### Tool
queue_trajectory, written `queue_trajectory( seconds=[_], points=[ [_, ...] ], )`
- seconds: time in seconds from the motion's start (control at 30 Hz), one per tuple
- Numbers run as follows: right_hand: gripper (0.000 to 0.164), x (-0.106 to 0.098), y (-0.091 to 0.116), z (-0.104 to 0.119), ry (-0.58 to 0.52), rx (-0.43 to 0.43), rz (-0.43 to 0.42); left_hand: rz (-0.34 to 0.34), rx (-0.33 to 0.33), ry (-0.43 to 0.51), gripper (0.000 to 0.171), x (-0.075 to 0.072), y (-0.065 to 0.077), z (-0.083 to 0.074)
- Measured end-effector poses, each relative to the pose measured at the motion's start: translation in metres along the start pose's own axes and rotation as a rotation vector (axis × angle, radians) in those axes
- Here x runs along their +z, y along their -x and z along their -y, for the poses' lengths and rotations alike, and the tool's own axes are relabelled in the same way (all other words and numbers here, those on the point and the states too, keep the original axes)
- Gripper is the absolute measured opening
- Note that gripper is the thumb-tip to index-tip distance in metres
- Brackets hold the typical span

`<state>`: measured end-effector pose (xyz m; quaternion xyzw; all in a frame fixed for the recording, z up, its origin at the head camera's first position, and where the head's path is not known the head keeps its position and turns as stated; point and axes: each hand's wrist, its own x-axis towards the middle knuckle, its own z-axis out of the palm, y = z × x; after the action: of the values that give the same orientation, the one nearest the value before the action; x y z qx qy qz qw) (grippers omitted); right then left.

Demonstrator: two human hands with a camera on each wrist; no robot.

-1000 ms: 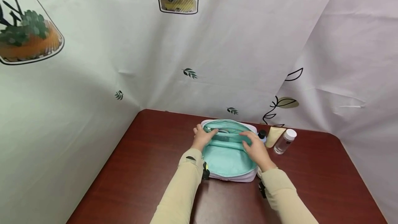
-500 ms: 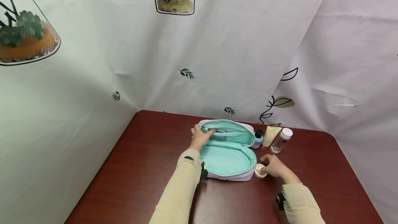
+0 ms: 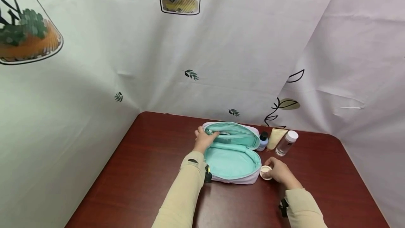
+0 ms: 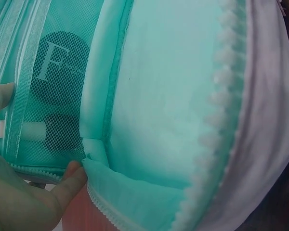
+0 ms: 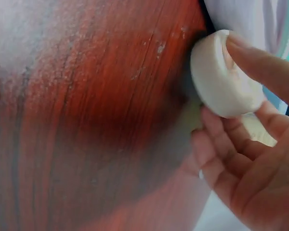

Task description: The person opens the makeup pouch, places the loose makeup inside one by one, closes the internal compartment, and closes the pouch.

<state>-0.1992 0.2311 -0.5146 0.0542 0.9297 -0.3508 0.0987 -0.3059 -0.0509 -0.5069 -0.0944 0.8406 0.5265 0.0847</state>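
A lilac cosmetic bag [image 3: 232, 166] with mint lining lies unzipped on the table, its lid half raised at the back. My left hand [image 3: 204, 141] grips the left edge of that half, thumb on the inner side. In the left wrist view, its mesh pocket [image 4: 95, 29] contains a dark disc [image 4: 60, 70] marked "F" and a small dark-and-white cylinder [image 4: 58, 132]. Right of the bag, my right hand [image 3: 281, 172] pinches a small round white tub [image 5: 209, 79] between thumb and fingers, close over the table.
Behind the right hand stand a blue bottle [image 3: 262, 143] with a black cap, a cream-coloured tube [image 3: 276, 138] and a clear bottle [image 3: 284, 146] with a white cap. The brown table [image 3: 152, 157] meets a patterned cloth backdrop [image 3: 240, 62].
My right hand has left the bag's inside, moved right and down, and taken hold of the white tub. The left hand keeps its hold on the bag's edge.
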Motion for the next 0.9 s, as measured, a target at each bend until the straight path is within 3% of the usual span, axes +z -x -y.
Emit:
queue_trajectory(
  seconds=[0.2,0.37,0.47,0.7,0.9],
  points=[
    [0.026,-0.009,0.002,0.007,-0.066,-0.061,-0.122,-0.011,0.001,-0.012,0.088,0.001,-0.001,0.001],
    [0.028,-0.016,0.000,0.021,-0.092,-0.114,-0.160,-0.014,-0.007,-0.014,0.088,0.001,-0.001,0.001],
    [0.030,-0.018,-0.002,0.028,-0.132,-0.111,-0.164,-0.012,-0.010,-0.017,0.088,0.001,-0.001,0.001],
    [0.034,-0.018,-0.007,0.038,-0.365,-0.105,-0.108,-0.008,-0.006,-0.005,0.087,0.001,-0.002,0.002],
    [0.034,-0.017,-0.012,0.043,-0.299,-0.167,-0.128,-0.005,-0.009,-0.001,0.088,0.003,-0.003,0.001]
  ],
)
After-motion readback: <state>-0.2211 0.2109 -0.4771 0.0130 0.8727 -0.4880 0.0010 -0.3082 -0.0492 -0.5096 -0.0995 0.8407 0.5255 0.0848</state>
